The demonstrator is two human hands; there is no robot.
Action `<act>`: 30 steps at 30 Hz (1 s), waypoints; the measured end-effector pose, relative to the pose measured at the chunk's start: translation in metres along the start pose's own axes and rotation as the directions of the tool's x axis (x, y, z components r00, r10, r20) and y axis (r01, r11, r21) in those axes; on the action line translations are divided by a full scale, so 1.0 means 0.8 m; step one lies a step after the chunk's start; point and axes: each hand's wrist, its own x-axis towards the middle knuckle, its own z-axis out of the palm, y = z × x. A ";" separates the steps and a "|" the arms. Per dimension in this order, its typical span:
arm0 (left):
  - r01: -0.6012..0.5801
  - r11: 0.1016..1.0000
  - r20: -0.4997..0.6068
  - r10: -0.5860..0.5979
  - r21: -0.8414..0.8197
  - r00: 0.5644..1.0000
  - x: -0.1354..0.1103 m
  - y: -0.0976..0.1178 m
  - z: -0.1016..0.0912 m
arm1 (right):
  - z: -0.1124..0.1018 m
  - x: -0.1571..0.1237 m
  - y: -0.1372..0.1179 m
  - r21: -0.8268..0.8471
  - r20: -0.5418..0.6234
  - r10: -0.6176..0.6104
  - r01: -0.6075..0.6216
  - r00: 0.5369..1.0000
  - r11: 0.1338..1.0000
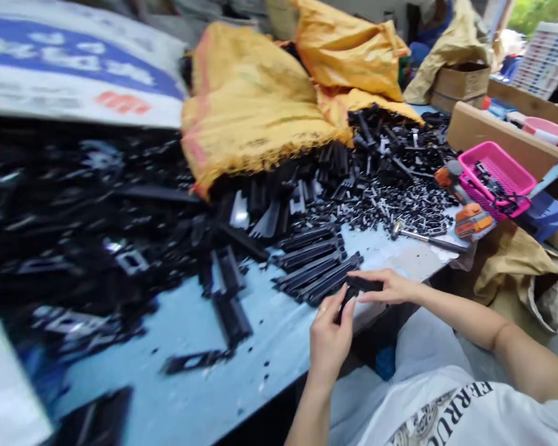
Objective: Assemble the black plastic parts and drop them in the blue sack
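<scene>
Both of my hands meet at the table's front edge. My left hand (pixel 332 331) is closed, thumb and fingers pinching a small black plastic part (pixel 346 303). My right hand (pixel 388 288) grips a black plastic piece (pixel 367 285) that touches or joins the part in the left; the fingers hide where they meet. Just beyond them lies a row of long black plastic strips (pixel 311 266), side by side on the light blue tabletop (pixel 186 322). More black plates (pixel 232 316) rest farther left.
A heap of black parts (pixel 97 229) covers the left and back, partly under yellow sacks (pixel 260 99). Small parts (pixel 390 198) are scattered at the back right. A hammer (pixel 428 238), an orange cordless drill (pixel 472 220) and a pink basket (pixel 497 170) sit on the right.
</scene>
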 end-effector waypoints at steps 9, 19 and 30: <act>-0.201 0.961 -0.021 0.209 0.189 0.978 0.005 0.013 0.006 | -0.029 0.006 0.008 -0.327 0.060 -0.245 0.251 0.968 0.911; -0.318 0.944 0.173 0.301 0.081 0.938 0.023 0.011 -0.015 | -0.037 0.009 0.000 -0.254 0.066 -0.174 0.185 0.983 0.949; -0.172 0.972 -0.182 0.200 0.158 0.963 0.006 0.021 0.037 | -0.024 0.014 0.004 -0.245 -0.106 -0.199 0.169 0.974 0.955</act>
